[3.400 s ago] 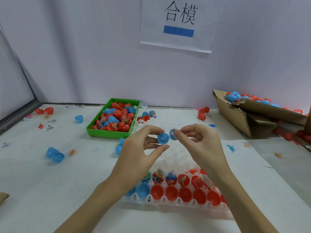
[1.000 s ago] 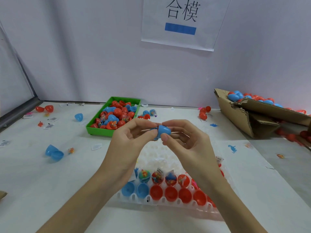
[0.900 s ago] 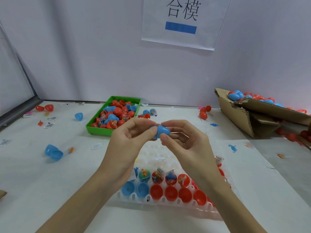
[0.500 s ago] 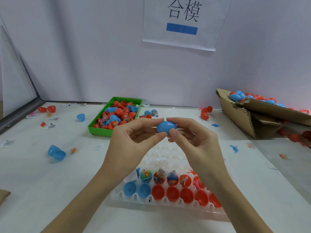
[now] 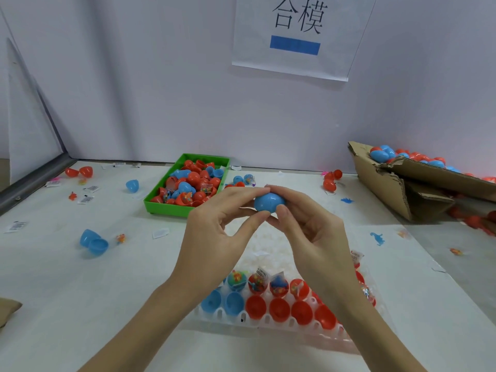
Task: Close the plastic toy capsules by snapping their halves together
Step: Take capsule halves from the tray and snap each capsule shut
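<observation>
Bare desk (image 5: 67,291) stretches along my left, toward its near-left corner. A green tray (image 5: 188,183) of red and blue halves sits mid-desk near the far edge; a torn cardboard box (image 5: 397,189) holds capsules at the right edge. A clear rack (image 5: 268,320) of halves lies near me. Above it, my left grip (image 5: 214,237) and right grip (image 5: 311,232) pinch one blue capsule (image 5: 268,202) between fingertips.

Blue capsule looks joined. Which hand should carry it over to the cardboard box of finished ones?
Right, probably. Both hands pinch the blue capsule, but the right hand is on the side of the cardboard box, at the table's right edge. The left hand would have to cross over.
</observation>
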The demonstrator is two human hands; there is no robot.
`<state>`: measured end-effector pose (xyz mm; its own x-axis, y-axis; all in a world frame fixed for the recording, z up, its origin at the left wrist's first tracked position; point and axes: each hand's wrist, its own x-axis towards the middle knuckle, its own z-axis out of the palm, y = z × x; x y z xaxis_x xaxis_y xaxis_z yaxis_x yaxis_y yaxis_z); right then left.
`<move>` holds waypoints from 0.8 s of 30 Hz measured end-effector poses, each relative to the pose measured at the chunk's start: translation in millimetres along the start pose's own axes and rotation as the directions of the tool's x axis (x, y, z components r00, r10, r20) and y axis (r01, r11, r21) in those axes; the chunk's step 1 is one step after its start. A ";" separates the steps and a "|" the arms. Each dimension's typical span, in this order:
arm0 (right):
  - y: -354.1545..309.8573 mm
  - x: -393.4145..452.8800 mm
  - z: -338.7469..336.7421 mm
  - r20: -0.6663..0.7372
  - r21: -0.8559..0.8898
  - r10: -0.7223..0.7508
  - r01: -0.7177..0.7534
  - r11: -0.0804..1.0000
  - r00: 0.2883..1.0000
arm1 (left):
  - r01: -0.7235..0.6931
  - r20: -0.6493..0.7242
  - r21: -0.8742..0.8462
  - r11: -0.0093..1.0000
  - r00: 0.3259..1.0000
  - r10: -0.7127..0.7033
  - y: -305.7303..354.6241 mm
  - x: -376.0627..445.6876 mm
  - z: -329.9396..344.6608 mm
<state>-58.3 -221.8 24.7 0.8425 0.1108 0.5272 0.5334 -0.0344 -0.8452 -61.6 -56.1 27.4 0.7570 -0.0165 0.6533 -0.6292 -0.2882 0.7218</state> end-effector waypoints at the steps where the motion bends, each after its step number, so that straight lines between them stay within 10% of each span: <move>1: -0.7 -1.5 2.2 0.000 0.016 0.012 -0.012 1.000 1.000 | -0.040 -0.010 0.055 0.998 0.999 0.040 -0.2 -0.5 0.3; 6: -1.3 -4.7 7.4 -0.057 0.018 0.083 -0.082 0.996 0.995 | -0.197 0.033 0.345 0.918 0.980 0.198 -0.6 -8.4 7.5; 24: -4.5 -7.3 7.8 -0.018 -0.368 -0.077 0.065 0.928 0.997 | -0.306 0.078 0.418 0.856 0.950 0.302 -2.2 -13.7 9.6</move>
<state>-67.5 -214.8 24.0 0.8003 0.0957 0.5920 0.5773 -0.3899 -0.7174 -68.9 -64.4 14.7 0.5429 -0.1772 0.8209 -0.6964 -0.6413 0.3221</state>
